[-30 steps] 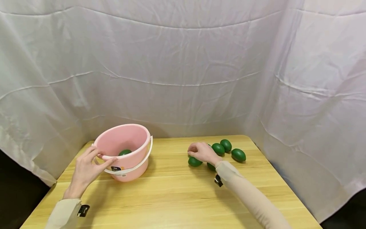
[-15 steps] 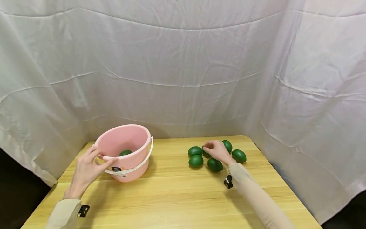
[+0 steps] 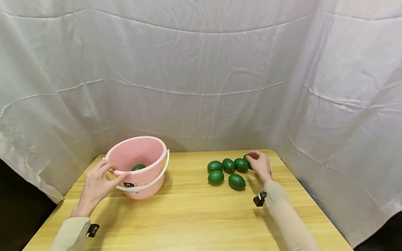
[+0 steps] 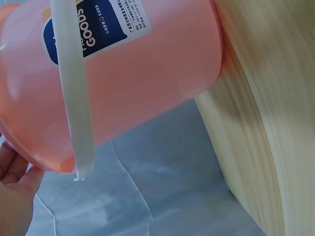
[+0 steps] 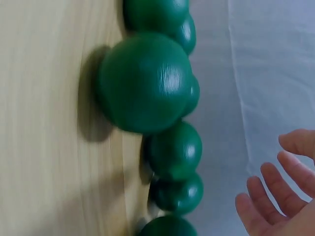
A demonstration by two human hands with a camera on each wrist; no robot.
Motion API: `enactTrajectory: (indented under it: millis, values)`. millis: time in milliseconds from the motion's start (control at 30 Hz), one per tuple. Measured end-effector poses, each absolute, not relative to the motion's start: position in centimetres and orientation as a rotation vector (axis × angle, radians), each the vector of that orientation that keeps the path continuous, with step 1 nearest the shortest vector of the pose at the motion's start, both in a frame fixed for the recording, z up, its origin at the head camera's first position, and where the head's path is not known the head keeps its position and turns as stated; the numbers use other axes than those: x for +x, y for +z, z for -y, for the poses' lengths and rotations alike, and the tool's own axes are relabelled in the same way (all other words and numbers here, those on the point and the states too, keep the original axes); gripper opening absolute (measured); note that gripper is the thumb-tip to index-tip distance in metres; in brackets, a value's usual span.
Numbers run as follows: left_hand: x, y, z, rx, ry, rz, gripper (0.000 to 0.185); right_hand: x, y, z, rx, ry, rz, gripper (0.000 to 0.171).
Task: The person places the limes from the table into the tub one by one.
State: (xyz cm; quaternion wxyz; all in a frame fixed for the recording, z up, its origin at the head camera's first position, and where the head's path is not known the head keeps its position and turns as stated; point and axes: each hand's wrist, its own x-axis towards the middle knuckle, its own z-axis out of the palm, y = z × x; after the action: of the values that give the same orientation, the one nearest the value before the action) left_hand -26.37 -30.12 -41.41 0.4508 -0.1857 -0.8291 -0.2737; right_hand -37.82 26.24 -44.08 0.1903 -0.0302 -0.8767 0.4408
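On the left, a pink bucket (image 3: 149, 174) stands on the wooden table with one green lime-like fruit (image 3: 138, 167) visible inside. My left hand (image 3: 94, 186) pinches its near rim, thumb outside; the left wrist view shows those fingers (image 4: 17, 172) at the rim. On the right lie several dark green, smooth fruits: a front one (image 3: 237, 181), a left one (image 3: 216, 177) and several in a back row (image 3: 228, 165). Over the right end of that row my right hand (image 3: 261, 166) hovers, partly hiding two fruits. In the right wrist view its fingers (image 5: 280, 189) are spread and loosely bent, holding nothing.
The bucket's white handle (image 3: 150, 183) hangs down over its front side, across a dark label (image 4: 103, 24). Pale cloth (image 3: 201, 87) encloses the table (image 3: 188, 216) at the back and sides.
My right hand has moved rightward along the fruits, from the left end of the group to the right end, uncovering the left and middle ones. The left hand and bucket stay put.
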Motion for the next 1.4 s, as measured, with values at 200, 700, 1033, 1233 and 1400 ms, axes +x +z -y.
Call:
enactTrajectory:
  millis: [200,700,1033,1233,1400]
  values:
    - [-26.4,-41.5,30.1,-0.463,-0.698,2.057,0.039,-37.5,-44.9,-28.6,-0.229,1.233,2.409,0.032]
    - [-26.3,-41.3,30.0,-0.449,-0.691,2.061,0.038,-36.2,-47.5,-33.1,-0.377,1.229,2.668,0.081]
    - [-26.2,-41.4,30.0,-0.458,-0.703,2.06,0.038,-37.0,-48.7,-33.3,-0.357,1.325,2.704,0.094]
    - [-26.2,-41.3,29.9,-0.441,-0.681,2.062,0.038,-37.9,-49.4,-32.9,-0.371,1.294,2.675,0.088]
    - [-26.3,-41.3,29.9,-0.44,-0.678,2.062,0.038,-38.2,-49.8,-32.7,-0.406,1.271,2.634,0.079]
